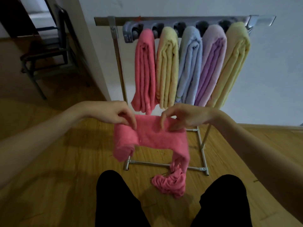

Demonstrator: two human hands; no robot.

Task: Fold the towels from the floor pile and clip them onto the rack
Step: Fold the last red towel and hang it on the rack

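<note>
Pink towel (154, 136) hangs in mid-air near the rack (180, 22), right end trailing to the floor. Left hand (114, 114) and right hand (185, 117) each pinch its top edge. Looks light, soft and floppy; best gripped at corners or along the fold edge.

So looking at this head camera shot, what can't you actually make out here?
- Clips on the rack: the tops of the five hung towels cover where they grip, and the view is blurred.
- Pink towel in the left hand and right hand: its bunched end on the floor hides its full length.
- Floor pile: none visible; the legs and bottom edge block the near floor.
</note>
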